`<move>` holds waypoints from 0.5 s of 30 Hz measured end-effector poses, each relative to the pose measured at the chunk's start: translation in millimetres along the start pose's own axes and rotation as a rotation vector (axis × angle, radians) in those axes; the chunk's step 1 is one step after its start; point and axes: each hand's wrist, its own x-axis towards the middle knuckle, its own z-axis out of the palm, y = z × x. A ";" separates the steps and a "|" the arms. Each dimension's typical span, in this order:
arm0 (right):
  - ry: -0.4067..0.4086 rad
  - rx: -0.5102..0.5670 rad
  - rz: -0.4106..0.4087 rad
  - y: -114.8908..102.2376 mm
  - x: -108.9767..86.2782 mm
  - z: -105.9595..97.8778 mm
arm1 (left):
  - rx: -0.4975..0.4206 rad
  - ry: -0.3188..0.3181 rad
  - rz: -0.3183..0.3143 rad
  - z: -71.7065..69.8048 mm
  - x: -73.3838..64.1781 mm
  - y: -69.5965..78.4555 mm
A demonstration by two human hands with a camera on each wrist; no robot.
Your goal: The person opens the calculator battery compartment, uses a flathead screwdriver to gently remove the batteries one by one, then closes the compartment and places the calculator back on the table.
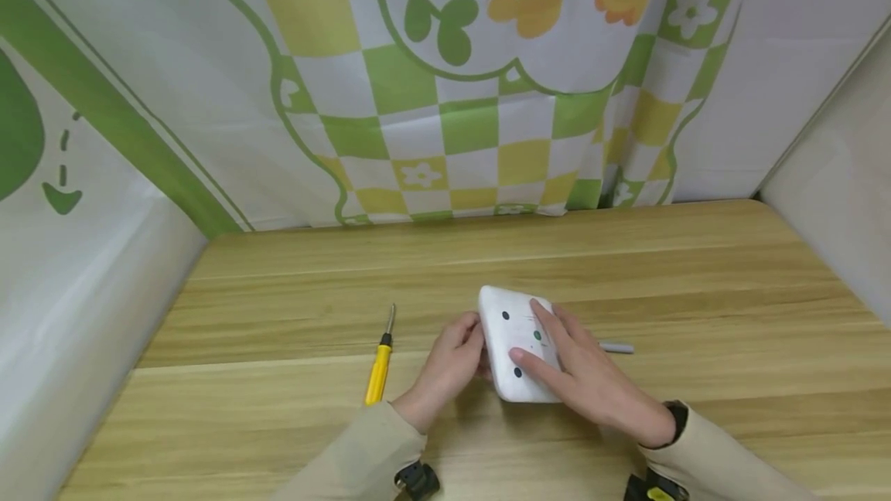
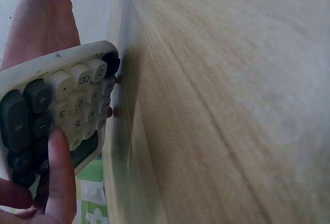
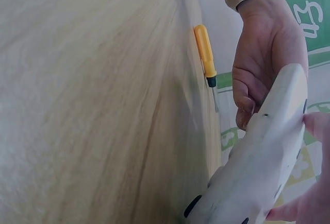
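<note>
A white calculator (image 1: 511, 346) is held up over the table on edge, its back with dark round feet visible in the head view. In the left wrist view its key side (image 2: 80, 103) shows cream and dark green keys. My right hand (image 1: 588, 373) grips it, thumb and a finger spread on the back, other fingertips reaching its far edge. My left hand (image 1: 452, 358) is at the other edge, fingers bent against the keys. One left finger (image 2: 62, 172) lies on the key face; part of that hand is hidden behind the calculator in the head view.
On the wooden table (image 1: 264, 315), a yellow-handled screwdriver (image 1: 379, 369) lies left of the left hand. A grey rod-like object (image 1: 616, 347) sticks out right of the right hand, partly hidden. Behind the table hangs a checked, flowered curtain (image 1: 466, 130).
</note>
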 end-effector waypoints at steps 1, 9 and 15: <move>0.003 0.005 -0.001 -0.1 0.2 0.0 | -0.007 -0.005 0.006 0.1 -0.2 0.0; 0.002 0.096 0.007 -2.7 1.1 -0.8 | -0.128 -0.111 0.028 2.1 0.4 -2.3; -0.017 0.205 0.012 -4.8 1.8 -0.8 | -0.215 -0.212 -0.011 4.6 0.8 -1.7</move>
